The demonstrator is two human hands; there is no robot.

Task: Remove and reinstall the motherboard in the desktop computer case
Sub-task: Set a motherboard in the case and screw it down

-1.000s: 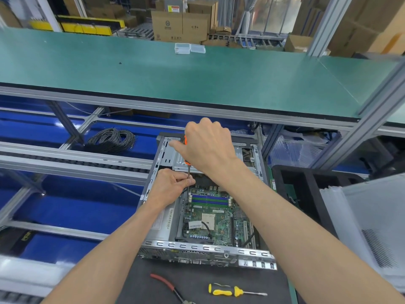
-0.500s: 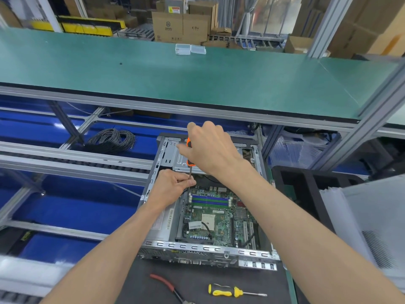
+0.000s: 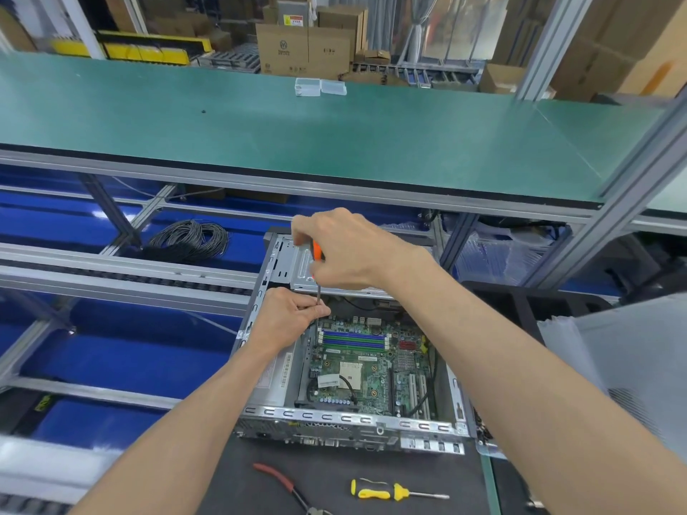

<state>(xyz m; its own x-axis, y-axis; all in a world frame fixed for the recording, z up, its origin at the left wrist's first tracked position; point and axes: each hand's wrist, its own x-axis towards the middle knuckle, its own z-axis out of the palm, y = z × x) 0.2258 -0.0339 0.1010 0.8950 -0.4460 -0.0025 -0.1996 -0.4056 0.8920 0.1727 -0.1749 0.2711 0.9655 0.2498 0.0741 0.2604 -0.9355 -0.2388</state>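
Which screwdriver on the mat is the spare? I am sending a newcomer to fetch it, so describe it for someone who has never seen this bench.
Find the open computer case in the middle; the dark mat lies just in front of it. The yellow-handled screwdriver lies flat there, shaft pointing right. To its left are the red-handled pliers; the orange-handled screwdriver is in the right hand.

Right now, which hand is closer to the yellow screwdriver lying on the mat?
Left. The left hand pinches the shaft of the orange screwdriver over the motherboard; the right hand grips its handle farther back. Both are well beyond the yellow screwdriver.
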